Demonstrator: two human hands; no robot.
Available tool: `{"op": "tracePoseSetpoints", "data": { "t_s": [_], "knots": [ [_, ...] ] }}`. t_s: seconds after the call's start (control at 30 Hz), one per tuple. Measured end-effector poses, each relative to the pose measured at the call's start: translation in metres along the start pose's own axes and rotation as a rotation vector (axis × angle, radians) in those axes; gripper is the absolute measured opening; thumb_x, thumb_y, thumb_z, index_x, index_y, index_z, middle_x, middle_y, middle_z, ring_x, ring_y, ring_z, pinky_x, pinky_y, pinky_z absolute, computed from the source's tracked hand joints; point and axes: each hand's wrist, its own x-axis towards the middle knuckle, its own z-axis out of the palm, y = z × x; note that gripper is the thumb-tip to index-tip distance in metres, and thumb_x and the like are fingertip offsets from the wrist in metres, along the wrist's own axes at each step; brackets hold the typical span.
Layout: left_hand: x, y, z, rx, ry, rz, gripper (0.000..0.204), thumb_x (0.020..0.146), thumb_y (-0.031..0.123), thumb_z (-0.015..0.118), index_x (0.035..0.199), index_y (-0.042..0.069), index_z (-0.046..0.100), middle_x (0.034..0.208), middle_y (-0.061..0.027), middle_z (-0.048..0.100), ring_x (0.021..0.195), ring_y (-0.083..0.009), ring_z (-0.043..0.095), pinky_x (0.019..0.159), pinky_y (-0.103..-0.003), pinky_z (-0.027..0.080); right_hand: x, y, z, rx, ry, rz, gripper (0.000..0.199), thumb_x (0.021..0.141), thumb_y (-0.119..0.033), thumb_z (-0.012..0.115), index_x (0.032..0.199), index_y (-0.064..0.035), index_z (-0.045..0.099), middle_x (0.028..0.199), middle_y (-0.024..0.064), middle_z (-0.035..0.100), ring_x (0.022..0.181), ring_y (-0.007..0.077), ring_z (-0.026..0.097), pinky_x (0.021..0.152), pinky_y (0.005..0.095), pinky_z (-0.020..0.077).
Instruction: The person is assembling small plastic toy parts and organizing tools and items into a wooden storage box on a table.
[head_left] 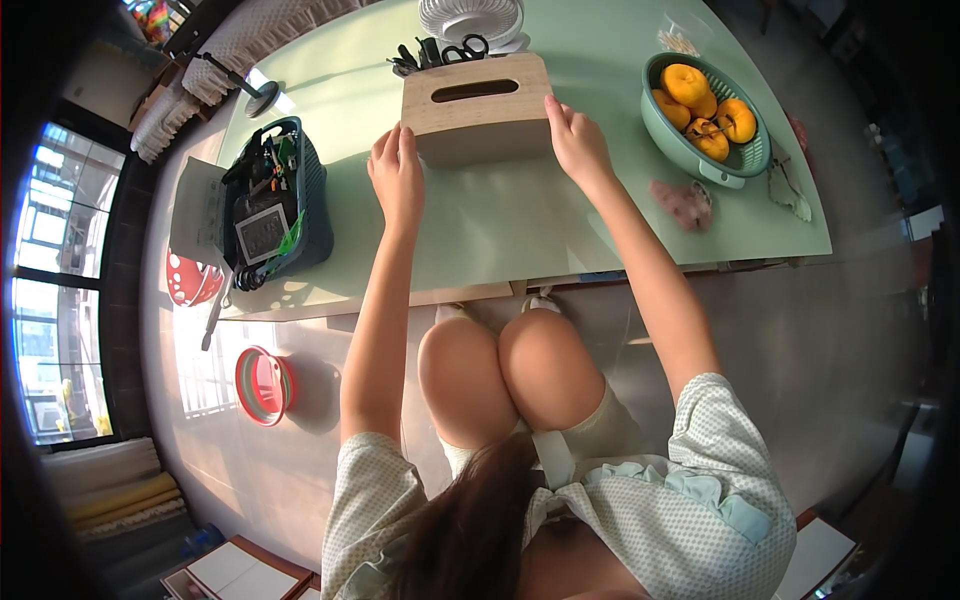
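A tissue box [475, 119] with a pale wooden lid and a dark oval slot stands on the green table top. My left hand [398, 180] grips its left side near the front corner. On the opposite side, my right hand [580, 145] holds it with fingers along the edge; the thumbs are partly hidden. Black-handled scissors [466, 48] and dark pens [415, 57] stick up at the box's back edge. I cannot tell whether tissues are inside.
A teal basket [318, 200] of small gadgets stands left, beside a black stand [262, 97]. At right are a green colander [655, 120] with orange fruit and a pinkish crumpled item [682, 205]. A white fan [470, 18] stands behind. A red-rimmed bucket [265, 385] is on the floor.
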Motion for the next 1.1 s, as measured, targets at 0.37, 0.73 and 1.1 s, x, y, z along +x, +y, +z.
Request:
{"op": "tracePoseSetpoints", "data": {
  "t_s": [0.37,0.73,1.1],
  "knots": [
    [-0.078,0.017,-0.053,0.040,-0.043,-0.144,0.055,0.097,0.044,0.048,0.135,0.005,0.051,0.124,-0.0154,0.052,0.114,-0.0320,0.049,0.098,-0.036,0.039,-0.107,-0.016,-0.014,-0.093,-0.073,-0.142,0.057,0.100,-0.046,0.037,0.087,0.0031,0.061,0.084,0.0246,0.065,0.080,0.0428,0.062,0.073,0.0480,0.0489],
    [-0.130,0.056,-0.067,-0.052,-0.177,-0.321,0.117,0.077,0.057,0.070,0.151,0.001,-0.002,0.130,-0.0183,0.037,0.100,-0.0267,0.055,0.082,-0.036,0.049,-0.032,0.001,-0.014,-0.115,0.012,-0.108,0.046,0.092,-0.042,0.048,0.118,-0.0074,0.064,0.110,0.0143,0.068,0.102,0.0347,0.064,0.086,0.0412,0.0504],
    [-0.089,0.038,-0.066,0.050,-0.073,-0.298,0.115,0.069,0.065,0.072,0.148,-0.004,0.022,0.134,-0.0185,0.038,0.115,-0.0295,0.054,0.093,-0.036,0.046,-0.033,-0.001,0.000,-0.035,-0.192,-0.134,0.036,0.085,-0.042,0.061,0.095,-0.0099,0.074,0.085,0.0117,0.072,0.081,0.0298,0.069,0.073,0.0360,0.0531]
  ]
}}
